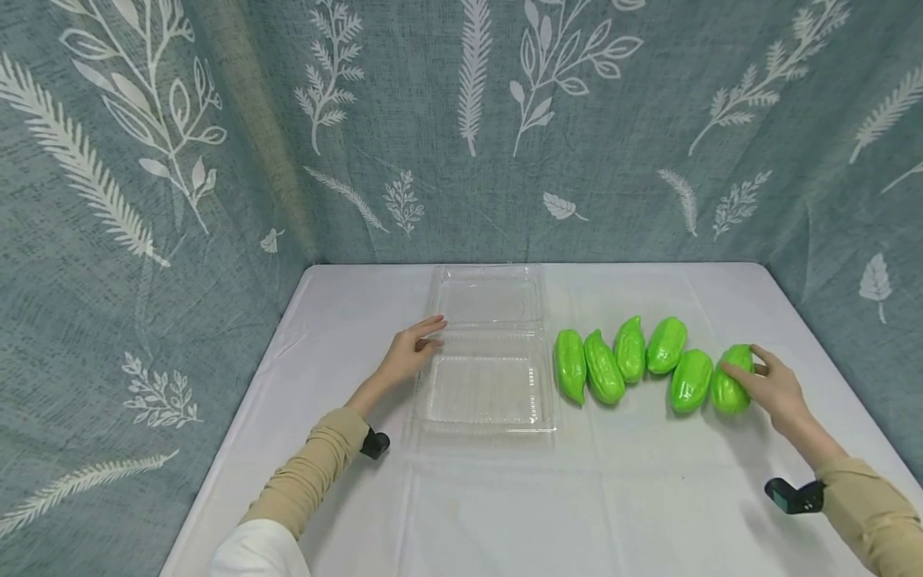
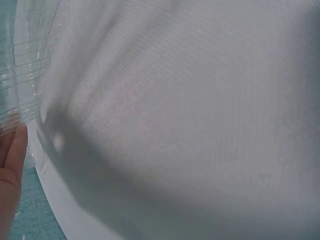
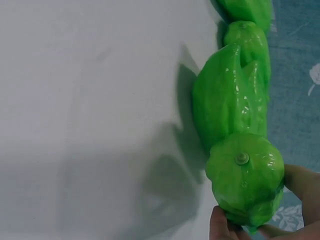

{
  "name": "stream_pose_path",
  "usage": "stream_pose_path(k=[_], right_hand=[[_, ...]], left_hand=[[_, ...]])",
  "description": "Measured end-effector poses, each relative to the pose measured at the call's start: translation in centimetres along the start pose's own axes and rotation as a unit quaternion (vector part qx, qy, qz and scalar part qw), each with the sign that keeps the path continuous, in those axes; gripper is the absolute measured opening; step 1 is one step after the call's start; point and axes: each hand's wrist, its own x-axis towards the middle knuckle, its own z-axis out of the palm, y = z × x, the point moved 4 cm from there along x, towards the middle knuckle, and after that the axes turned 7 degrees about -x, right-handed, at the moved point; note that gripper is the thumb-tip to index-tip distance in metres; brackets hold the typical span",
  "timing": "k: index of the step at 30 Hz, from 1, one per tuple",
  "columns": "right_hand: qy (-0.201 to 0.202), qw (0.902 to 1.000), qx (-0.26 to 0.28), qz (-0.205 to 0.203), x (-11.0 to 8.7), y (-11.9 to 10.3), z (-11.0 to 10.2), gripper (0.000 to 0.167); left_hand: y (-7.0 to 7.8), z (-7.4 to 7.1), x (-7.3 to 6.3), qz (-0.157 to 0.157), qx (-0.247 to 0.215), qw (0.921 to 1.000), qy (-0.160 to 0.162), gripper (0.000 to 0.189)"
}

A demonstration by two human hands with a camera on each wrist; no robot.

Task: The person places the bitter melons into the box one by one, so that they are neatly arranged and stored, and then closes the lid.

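Observation:
Toward the right of the table, my right hand [image 1: 775, 389] grips the rightmost green gourd [image 1: 730, 393], fingers and thumb on either side of it. The right wrist view shows that gourd [image 3: 245, 182] end on, with a small round stem mark and fingertips against its lower side. My left hand [image 1: 411, 353] reaches to the left edge of a clear plastic clamshell box [image 1: 476, 429], fingers fairly straight beside its hinge. In the left wrist view the fingertips touch the ribbed plastic [image 2: 22, 75]. The box lies unfolded, its lid [image 1: 486, 280] flat toward the back.
Several more glossy green gourds [image 1: 604, 369] lie in an uneven row between the box and my right hand. A white cloth [image 1: 541, 505] covers the table. Blue-green curtains [image 1: 433, 192] with white leaf prints stand behind and at both sides.

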Motion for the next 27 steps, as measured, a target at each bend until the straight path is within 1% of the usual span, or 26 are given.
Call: stream_pose_path(k=[1,4,6,8,10,13,15,17,21,27], right_hand=[[0.004,1.0,0.002,-0.004,0.0,-0.1,-0.1,0.082],[0.014,0.9998,0.006,-0.013,0.1,-0.5,-0.2,0.082],[0.021,0.9996,0.007,-0.018,0.1,-0.8,-0.3,0.082],[0.027,0.9993,0.01,-0.022,0.1,-1.1,-0.4,0.082],[0.032,0.9991,0.014,-0.026,0.1,-1.4,-0.4,0.082],[0.036,0.9987,0.019,-0.031,0.2,-1.8,-0.3,0.082],[0.037,0.9985,0.02,-0.035,0.2,-2.1,-0.3,0.082],[0.037,0.9982,0.023,-0.041,0.3,-2.4,-0.2,0.082],[0.037,0.9973,0.032,-0.054,0.4,-3.3,0.0,0.082],[0.032,0.9959,0.051,-0.067,0.4,-4.9,0.5,0.082]], left_hand=[[0.0,0.0,0.0,0.0,0.002,1.0,0.0,0.038],[-1.8,0.1,0.3,0.006,0.008,0.9999,0.006,0.039],[-2.3,0.0,0.4,0.014,0.008,0.9998,0.007,0.039],[-2.4,-0.1,0.3,0.023,0.002,0.9997,0.006,0.039],[-2.2,-0.2,0.1,0.039,-0.005,0.9992,0.009,0.038],[-2.1,-0.2,0.0,0.047,-0.008,0.9988,0.007,0.038],[-2.0,-0.1,0.1,0.042,-0.003,0.9991,0.007,0.038],[-2.1,0.0,0.2,0.024,0.004,0.9997,0.004,0.039],[-1.9,0.1,0.2,0.003,0.017,0.9998,0.005,0.039],[-1.9,0.2,0.2,-0.003,0.02,0.9998,0.006,0.039]])
